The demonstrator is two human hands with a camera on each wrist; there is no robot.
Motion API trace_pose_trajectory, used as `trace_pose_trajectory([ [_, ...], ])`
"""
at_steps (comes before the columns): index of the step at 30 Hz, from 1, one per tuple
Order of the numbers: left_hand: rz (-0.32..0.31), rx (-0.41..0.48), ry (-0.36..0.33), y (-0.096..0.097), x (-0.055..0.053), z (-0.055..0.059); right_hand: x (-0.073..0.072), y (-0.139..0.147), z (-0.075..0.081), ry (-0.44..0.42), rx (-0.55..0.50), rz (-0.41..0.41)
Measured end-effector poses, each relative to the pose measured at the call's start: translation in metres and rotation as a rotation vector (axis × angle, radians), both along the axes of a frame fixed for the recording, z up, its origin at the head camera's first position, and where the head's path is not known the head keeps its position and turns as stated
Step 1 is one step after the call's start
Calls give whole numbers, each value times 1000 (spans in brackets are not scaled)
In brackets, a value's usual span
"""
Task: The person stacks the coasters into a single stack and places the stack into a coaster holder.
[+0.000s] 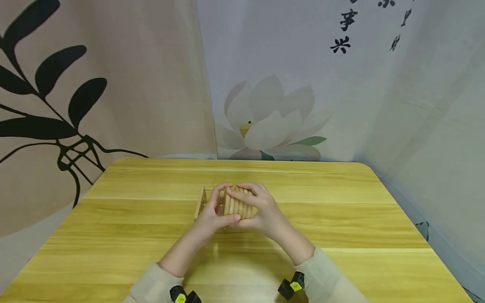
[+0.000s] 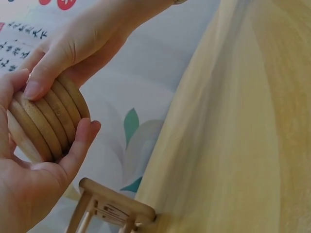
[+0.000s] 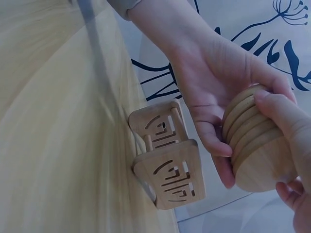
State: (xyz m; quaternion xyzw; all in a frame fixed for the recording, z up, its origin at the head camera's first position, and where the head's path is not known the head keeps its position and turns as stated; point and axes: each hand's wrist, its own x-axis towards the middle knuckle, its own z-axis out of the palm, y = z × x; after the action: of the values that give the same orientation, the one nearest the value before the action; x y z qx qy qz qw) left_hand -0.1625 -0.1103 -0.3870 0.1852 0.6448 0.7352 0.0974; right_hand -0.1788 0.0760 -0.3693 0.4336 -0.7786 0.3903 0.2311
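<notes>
A stack of several round wooden coasters (image 1: pixel 239 205) is held between both hands above the table. My left hand (image 1: pixel 213 216) grips the stack from the left, its thumb along the near side and fingers over the far side. From the right, my right hand (image 1: pixel 265 209) grips the same coasters. In the left wrist view, curled fingers hold the coasters (image 2: pixel 53 116) at both ends. Just behind and left of the hands stands a wooden coaster rack (image 1: pixel 199 204), partly hidden by them. Its cut-out end panels show in the right wrist view, the nearer panel (image 3: pixel 172 182) included.
The wood-grain table (image 1: pixel 326 235) spreads out around the hands. Behind it hang printed curtains (image 1: pixel 163 84) with leaves, a lotus and black characters. Small black devices (image 1: pixel 291 286) sit at the wrists, over light sleeves.
</notes>
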Motion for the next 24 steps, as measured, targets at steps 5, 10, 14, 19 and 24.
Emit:
trace_pose_trajectory([
  [5, 17, -14, 38, -4, -1, 4, -1, -5, 4, -6, -5, 10],
  [10, 19, -48, 97, -8, -2, 7, -3, -8, 7, 18, -16, 23],
  [14, 23, -81, 129, -11, -2, 9, -3, -10, 10, 24, -12, 31],
  [19, 33, -114, 172, -15, -3, 11, -4, -13, 13, 21, -5, 37],
  [24, 48, -119, 203, -19, -7, 11, -7, -19, 16, 29, 5, 47],
])
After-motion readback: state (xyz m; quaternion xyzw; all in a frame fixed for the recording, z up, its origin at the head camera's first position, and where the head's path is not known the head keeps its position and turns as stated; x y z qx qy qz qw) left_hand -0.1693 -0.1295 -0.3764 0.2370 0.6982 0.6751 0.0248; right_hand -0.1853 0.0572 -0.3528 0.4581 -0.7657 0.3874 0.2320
